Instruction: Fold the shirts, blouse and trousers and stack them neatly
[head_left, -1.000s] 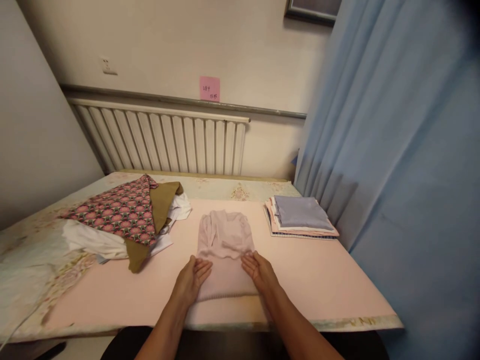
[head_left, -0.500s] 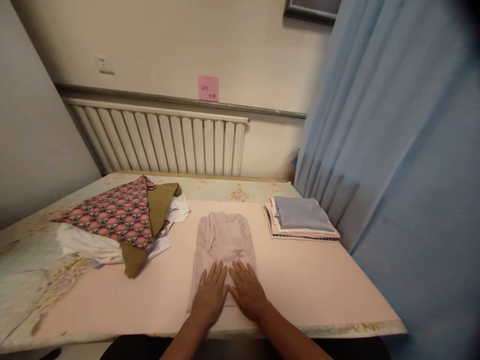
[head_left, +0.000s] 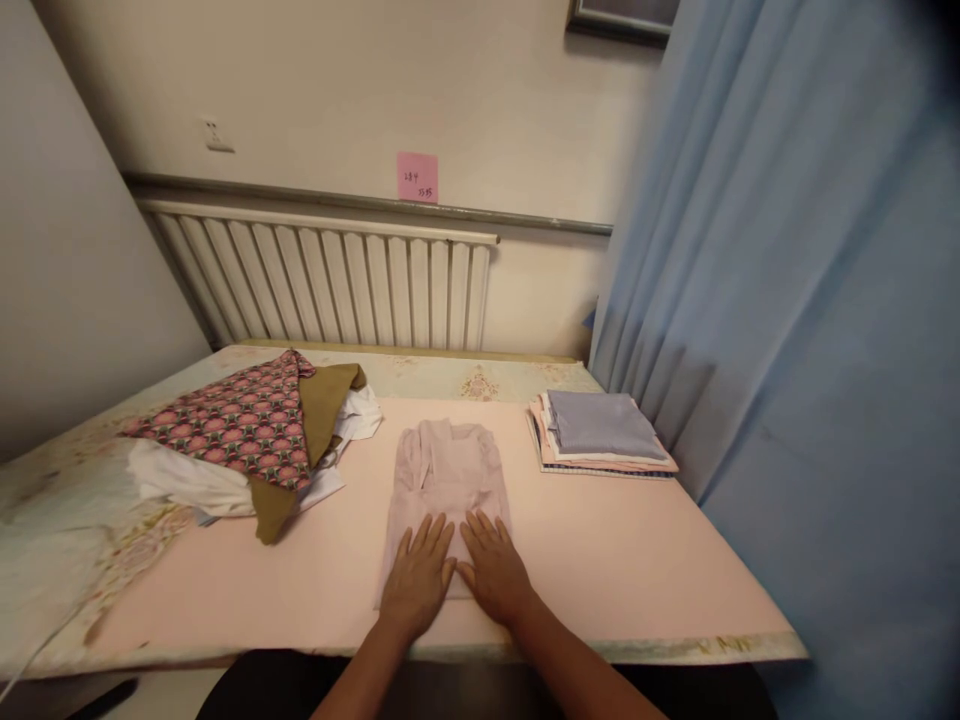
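A pale pinkish-lilac garment (head_left: 450, 465), folded into a long rectangle, lies flat in front of me; it looks like a shirt, though I cannot tell for sure. My left hand (head_left: 418, 575) rests palm down on its lower left part, fingers stretched out. Beside it, my right hand (head_left: 495, 568) presses flat on the lower right part, fingers also extended. The two thumbs nearly meet. Small wrinkles show in the cloth just beyond my fingertips. Both palms hide part of the garment's near end.
On the left sits a loose heap with a patterned red cloth (head_left: 247, 420), an olive cloth (head_left: 326, 410) and white cloth (head_left: 191, 480). A neat stack of folded clothes (head_left: 604, 425) lies at the right, near a blue curtain (head_left: 750, 300). A pink mat (head_left: 600, 560) covers the table; a radiator (head_left: 322, 280) stands behind.
Both hands stay flat on the garment, in nearly the same place. The whole view has shifted slightly, so the table's near edge sits a little higher.
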